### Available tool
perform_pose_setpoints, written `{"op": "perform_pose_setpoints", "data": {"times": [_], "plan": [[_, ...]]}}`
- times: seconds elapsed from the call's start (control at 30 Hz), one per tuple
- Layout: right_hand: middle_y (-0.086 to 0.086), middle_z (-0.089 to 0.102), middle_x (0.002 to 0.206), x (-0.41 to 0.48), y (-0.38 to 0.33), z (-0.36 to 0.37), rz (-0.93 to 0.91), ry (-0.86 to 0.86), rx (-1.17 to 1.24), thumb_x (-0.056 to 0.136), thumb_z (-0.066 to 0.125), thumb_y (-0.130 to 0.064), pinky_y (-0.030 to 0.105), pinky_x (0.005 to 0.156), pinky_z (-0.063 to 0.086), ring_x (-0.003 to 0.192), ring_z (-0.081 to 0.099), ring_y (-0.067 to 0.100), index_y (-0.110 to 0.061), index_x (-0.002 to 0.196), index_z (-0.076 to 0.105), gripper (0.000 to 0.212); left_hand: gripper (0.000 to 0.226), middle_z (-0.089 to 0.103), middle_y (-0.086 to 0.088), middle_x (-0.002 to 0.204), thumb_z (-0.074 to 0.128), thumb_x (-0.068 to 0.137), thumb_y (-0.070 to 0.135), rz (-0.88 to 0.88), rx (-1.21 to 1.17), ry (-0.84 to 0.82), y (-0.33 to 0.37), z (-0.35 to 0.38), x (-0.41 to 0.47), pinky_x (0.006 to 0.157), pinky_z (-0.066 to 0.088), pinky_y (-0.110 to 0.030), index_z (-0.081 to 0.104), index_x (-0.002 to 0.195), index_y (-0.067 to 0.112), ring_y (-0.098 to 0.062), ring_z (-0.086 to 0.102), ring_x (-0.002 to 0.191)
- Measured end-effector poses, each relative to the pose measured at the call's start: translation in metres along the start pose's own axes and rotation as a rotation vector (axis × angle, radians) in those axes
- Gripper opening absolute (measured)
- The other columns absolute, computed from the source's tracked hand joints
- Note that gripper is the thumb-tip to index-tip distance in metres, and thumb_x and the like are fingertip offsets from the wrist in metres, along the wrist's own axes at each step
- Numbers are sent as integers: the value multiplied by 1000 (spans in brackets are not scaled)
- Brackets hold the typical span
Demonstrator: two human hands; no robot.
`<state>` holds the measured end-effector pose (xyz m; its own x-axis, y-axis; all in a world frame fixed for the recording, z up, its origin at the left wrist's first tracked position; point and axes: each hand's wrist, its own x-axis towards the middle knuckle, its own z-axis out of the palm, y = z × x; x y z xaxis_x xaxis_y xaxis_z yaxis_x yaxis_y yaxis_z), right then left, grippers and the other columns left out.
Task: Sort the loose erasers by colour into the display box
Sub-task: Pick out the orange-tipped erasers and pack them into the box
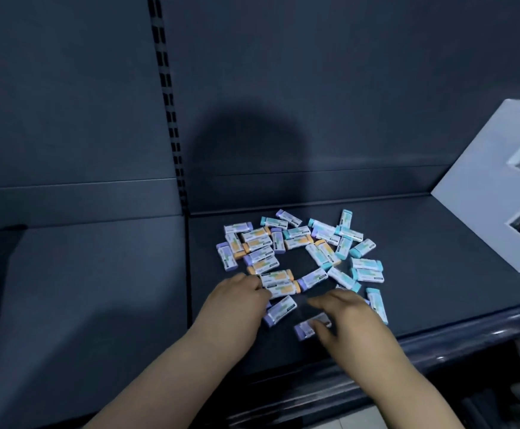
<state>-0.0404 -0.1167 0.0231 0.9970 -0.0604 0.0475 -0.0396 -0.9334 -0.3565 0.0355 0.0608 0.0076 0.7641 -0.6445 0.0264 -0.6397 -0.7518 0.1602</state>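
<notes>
One wide head-worn view looks forward and down from close above the left hand [237, 300] and right hand [345, 317], with the shelf [422, 274] beyond them.
</notes>
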Motion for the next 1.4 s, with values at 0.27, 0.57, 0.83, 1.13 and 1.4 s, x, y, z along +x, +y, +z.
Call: {"op": "perform_pose_setpoints", "data": {"times": [0.27,0.57,0.83,1.13,1.4], "plan": [[-3,62,109,36,42,-20,-113,-27,-13,83,64,-25,29,89,43,107,53,19,-22,113,64,31,27,52,-2,114,47,92,19,-173,53,-52,19,-1,41,87,40,-32,57,117,19,-23,45,109],[-3,62,112,73,93,-40,-295,-50,54,86,62,-25,23,91,38,111,52,17,-21,116,64,30,21,55,-1,116,50,92,18,-430,156,-219,41,-5,60,87,41,-30,57,111,22,-24,51,110],[-11,51,126,88,86,-35,-478,-189,64,93,49,-35,17,100,28,122,39,7,-27,128,51,37,17,57,-3,105,42,94,18,-582,37,-93,53,-8,47,79,44,-30,58,99,19,-24,54,97],[-5,57,120,111,43,-8,-577,-211,42,90,54,-29,28,98,39,117,46,15,-25,123,57,33,19,58,-2,111,41,96,21,-789,-11,91,32,-21,15,79,44,-29,51,113,18,-22,55,100],[-2,56,118,123,25,7,-541,-235,-97,91,54,-25,29,93,38,112,48,19,-23,116,55,26,31,55,-1,118,43,94,32,-716,-29,40,39,-14,13,82,40,-25,46,124,22,-20,53,107]]}}
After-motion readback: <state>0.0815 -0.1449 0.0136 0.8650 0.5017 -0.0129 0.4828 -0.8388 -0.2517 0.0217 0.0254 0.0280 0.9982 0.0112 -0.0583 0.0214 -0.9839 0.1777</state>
